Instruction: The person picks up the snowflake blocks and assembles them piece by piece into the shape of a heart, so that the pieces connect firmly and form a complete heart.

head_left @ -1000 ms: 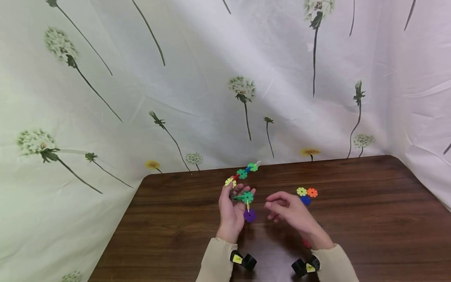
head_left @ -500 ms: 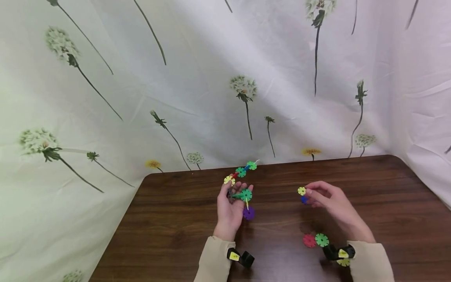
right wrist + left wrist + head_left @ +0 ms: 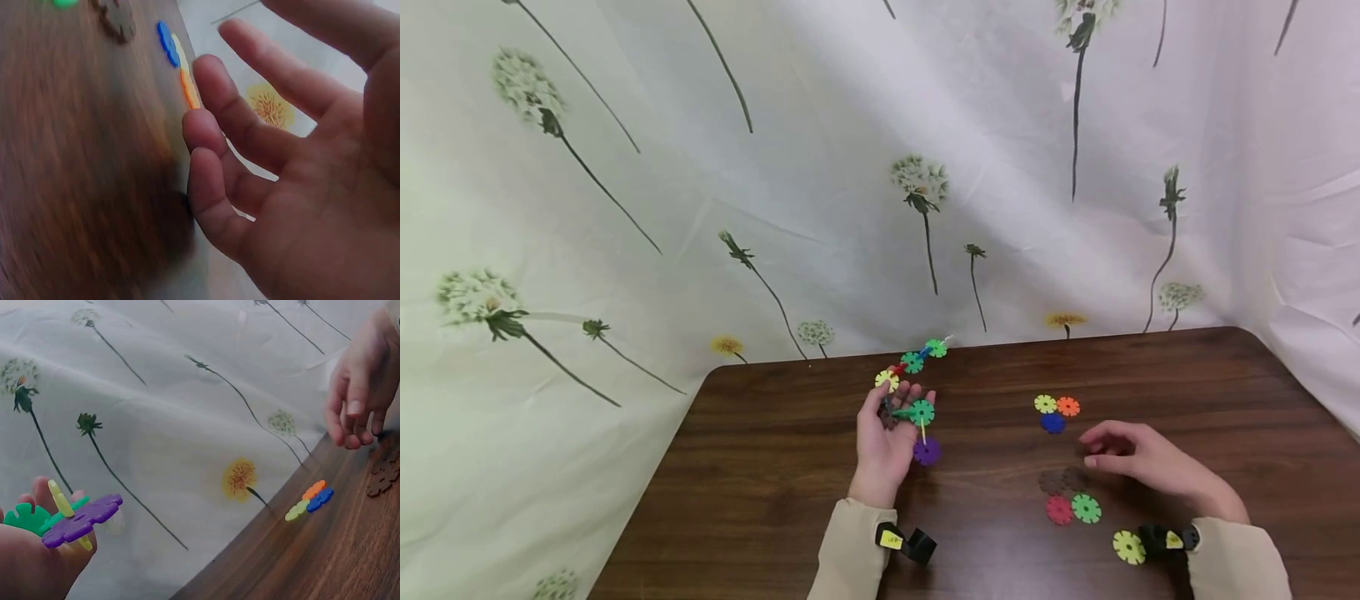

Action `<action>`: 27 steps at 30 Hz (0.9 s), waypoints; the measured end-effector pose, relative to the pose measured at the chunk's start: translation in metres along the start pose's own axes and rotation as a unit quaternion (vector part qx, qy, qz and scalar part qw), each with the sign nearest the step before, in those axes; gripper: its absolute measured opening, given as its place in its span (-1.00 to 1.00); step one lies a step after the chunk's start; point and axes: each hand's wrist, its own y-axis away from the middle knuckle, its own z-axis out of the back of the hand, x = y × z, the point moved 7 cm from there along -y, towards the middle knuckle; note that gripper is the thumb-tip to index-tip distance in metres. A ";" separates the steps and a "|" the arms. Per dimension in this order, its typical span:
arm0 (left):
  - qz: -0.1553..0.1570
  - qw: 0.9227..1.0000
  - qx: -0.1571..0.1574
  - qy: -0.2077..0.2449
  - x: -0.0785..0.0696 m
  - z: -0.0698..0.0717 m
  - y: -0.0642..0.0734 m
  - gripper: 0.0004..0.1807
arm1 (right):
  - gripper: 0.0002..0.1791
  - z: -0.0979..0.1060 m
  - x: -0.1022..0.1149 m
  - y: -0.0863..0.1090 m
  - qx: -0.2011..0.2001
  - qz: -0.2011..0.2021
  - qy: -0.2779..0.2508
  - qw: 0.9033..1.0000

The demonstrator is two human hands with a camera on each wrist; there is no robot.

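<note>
My left hand (image 3: 880, 454), palm up, holds a linked chain of plastic snowflake discs above the table. Its thumb lies against a pale yellow disc (image 3: 887, 382); red, green and blue discs run on from there toward the table's back edge. Over the palm are a green disc (image 3: 922, 412) and a purple disc (image 3: 927, 452), joined by a yellow one seen edge-on. Nothing is held in my right hand (image 3: 1157, 462), whose fingers bend loosely over the table. Two brown discs (image 3: 1052, 481) lie left of its fingertips, with a red disc (image 3: 1059, 510) and a light green disc (image 3: 1086, 508) in front.
Farther back on the wooden table (image 3: 775, 467) lie a yellow disc (image 3: 1045, 404), an orange disc (image 3: 1068, 406) and a blue disc (image 3: 1052, 423), grouped closely. Another yellow disc (image 3: 1128, 547) lies beside the right wrist camera. A flower-printed cloth (image 3: 820, 183) hangs behind the table.
My right hand has gone from near the chain to the loose yellow, orange and blue discs, then right and toward me, uncovering discs on the table. My left hand still holds the chain, shifted slightly left.
</note>
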 end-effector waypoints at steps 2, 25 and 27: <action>0.001 1.000 -0.002 0.003 0.000 0.000 0.000 -0.61 | -0.69 -0.001 0.000 0.002 0.018 0.015 -0.008 1.000; 0.022 0.999 -0.029 0.023 0.003 0.004 0.000 -0.68 | -0.64 -0.022 0.008 -0.001 0.060 0.031 0.089 0.994; 0.023 0.999 -0.029 0.024 0.004 0.003 -0.001 -0.68 | -0.65 -0.022 0.009 -0.001 0.058 0.023 0.098 0.993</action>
